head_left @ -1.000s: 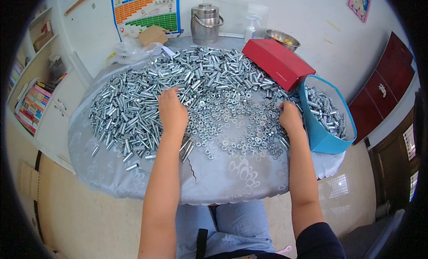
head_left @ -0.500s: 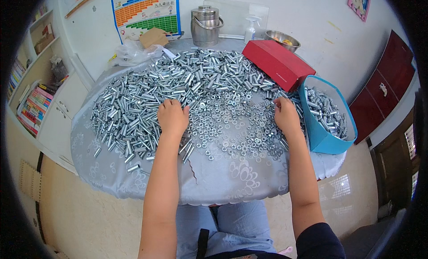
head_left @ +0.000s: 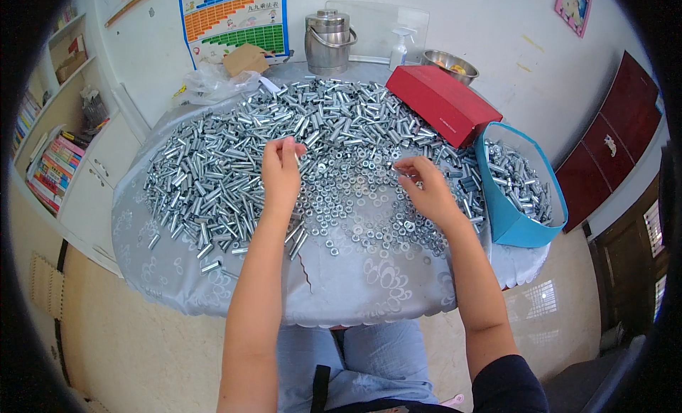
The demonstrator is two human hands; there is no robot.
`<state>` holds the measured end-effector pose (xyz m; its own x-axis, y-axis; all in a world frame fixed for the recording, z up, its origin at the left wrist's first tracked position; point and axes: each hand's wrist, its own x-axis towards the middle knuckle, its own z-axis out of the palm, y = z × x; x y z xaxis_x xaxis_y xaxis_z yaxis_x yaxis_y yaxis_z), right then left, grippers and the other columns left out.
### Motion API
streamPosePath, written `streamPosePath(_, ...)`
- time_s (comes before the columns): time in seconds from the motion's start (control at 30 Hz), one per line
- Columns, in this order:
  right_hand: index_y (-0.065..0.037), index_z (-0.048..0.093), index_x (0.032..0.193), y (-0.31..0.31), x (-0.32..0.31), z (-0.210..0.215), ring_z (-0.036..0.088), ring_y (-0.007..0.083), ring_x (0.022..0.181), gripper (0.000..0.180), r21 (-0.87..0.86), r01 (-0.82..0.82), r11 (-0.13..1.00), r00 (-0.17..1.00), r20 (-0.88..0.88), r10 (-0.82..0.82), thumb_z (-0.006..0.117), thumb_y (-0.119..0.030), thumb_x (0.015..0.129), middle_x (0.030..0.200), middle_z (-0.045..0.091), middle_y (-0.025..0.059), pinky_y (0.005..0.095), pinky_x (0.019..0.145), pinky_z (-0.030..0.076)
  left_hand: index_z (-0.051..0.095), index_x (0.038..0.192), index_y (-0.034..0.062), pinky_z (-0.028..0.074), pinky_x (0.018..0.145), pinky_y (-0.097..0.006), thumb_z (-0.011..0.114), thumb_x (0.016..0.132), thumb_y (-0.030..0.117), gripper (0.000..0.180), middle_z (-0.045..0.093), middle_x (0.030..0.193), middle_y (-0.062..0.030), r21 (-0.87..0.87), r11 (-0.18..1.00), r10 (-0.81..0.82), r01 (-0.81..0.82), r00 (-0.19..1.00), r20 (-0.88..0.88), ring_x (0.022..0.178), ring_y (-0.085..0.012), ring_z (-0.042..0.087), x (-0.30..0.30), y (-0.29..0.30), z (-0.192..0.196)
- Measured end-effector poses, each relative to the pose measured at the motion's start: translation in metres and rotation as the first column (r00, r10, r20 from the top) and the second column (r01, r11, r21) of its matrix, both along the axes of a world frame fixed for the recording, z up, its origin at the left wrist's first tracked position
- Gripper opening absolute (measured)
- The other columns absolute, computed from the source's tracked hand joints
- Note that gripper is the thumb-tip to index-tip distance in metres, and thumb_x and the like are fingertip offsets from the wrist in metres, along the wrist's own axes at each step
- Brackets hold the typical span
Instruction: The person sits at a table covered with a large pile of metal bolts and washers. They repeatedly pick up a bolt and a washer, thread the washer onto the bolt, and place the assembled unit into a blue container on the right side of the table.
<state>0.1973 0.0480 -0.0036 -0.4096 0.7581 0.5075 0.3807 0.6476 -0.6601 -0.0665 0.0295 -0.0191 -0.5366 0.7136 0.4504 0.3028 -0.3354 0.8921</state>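
Note:
A large heap of silvery metal sleeves (head_left: 206, 153) covers the left and back of the table. At its front middle lie loose nuts and washers (head_left: 328, 208). My left hand (head_left: 282, 173) is raised over the border between sleeves and nuts, its thumb and fingers pinched together; what is in them is too small to name. Over the right part of the washers hangs my right hand (head_left: 430, 191), turned inward with thumb and forefinger closed at the tips. A tiny bright bit shows there, but I cannot make out its kind.
A blue fabric bin (head_left: 522, 232) full of sleeves stands at the table's right edge. Behind it leans a red box (head_left: 444, 104). Farther back are a steel lidded pot (head_left: 327, 47), a spray bottle (head_left: 399, 50), a metal bowl (head_left: 462, 73) and a plastic bag (head_left: 213, 86).
My left hand has lifted off the sleeves and turned, fingers now pinched. The right hand has come left from beside the blue bin to over the washers.

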Motion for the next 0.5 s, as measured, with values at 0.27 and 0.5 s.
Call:
streamPosePath(0.27,-0.001,0.057,0.097,-0.008,-0.012,0.003,0.058,0.0197,0.084,0.021,0.036,-0.072,0.997,0.995,-0.073,0.075,0.06,0.0,0.076,0.09,0.057,0.0103,0.0282,0.071,0.047,0.062,0.087,0.0039,0.042,0.055,-0.019,0.063,0.082,0.017,0.014,0.06,0.071,-0.0001,-0.117,0.892,-0.44,0.437,0.898,0.005,0.06,-0.006,0.052,0.042,-0.015,0.013)
streamPosePath(0.5,-0.003,0.055,0.103,-0.01,-0.016,0.001,0.057,0.0149,0.088,0.028,-0.097,-0.17,0.981,0.956,-0.258,0.14,0.062,0.001,0.076,0.098,0.059,0.0072,0.0271,0.074,0.047,0.062,0.087,0.0038,0.044,0.067,-0.02,0.065,0.081,0.016,0.014,0.062,0.081,-0.0003,-0.113,0.824,-0.557,0.555,0.831,0.02,0.075,-0.0058,0.057,0.059,-0.024,0.016)
